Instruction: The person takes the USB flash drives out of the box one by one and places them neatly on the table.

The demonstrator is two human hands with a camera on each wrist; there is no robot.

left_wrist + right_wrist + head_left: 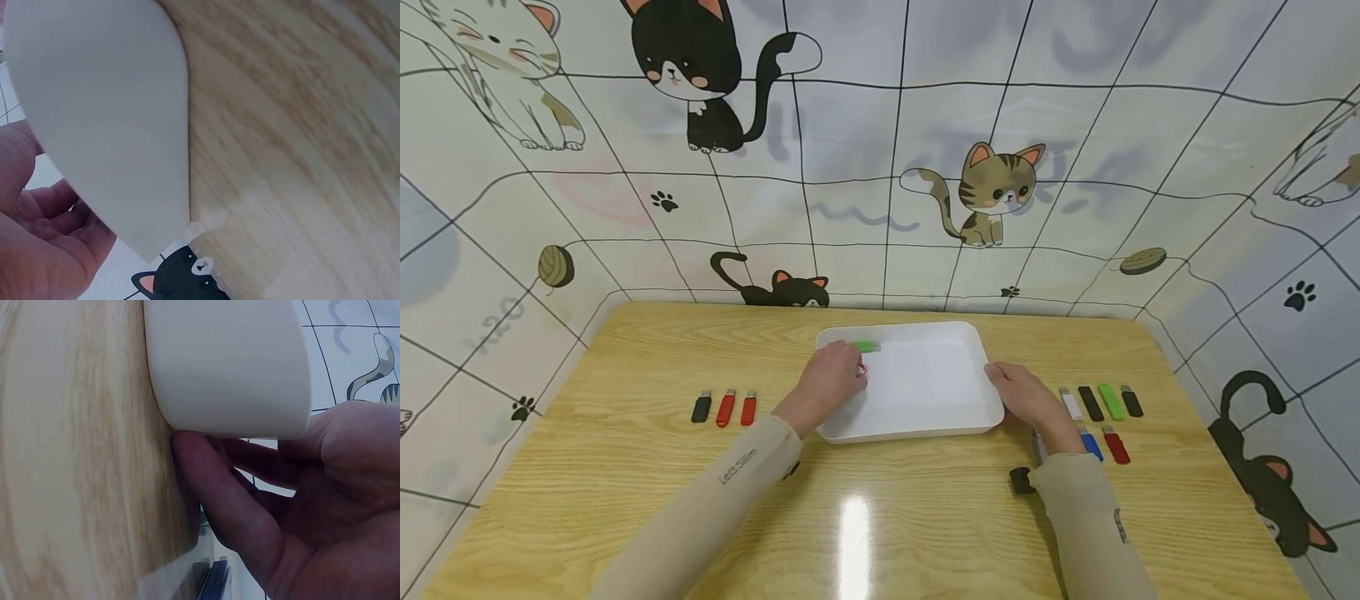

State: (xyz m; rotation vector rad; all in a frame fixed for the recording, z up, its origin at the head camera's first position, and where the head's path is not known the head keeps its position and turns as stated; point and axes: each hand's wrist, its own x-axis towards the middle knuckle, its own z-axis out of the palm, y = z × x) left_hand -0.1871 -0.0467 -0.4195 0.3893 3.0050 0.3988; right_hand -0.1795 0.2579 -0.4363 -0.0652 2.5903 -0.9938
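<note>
A white tray (925,392) lies on the wooden table. My right hand (1026,396) grips its right rim, with the thumb at the top edge and fingers (212,481) against the outer wall near the table. Over the tray's left end, my left hand (831,379) reaches inside with bent fingers. A green USB stick (867,346) shows just beyond its knuckles, and a small red-and-white thing (862,368) sits at the fingertips. The tray wall (106,112) covers part of this hand in the left wrist view; I cannot tell whether it holds the red-and-white thing.
Left of the tray stand a black USB stick (702,407) and two red USB sticks (726,408) in a row. Several more lie at right, including a green stick (1110,402), a blue stick (1091,445) and a dark red stick (1116,445). A black object (1021,481) lies beside the right sleeve.
</note>
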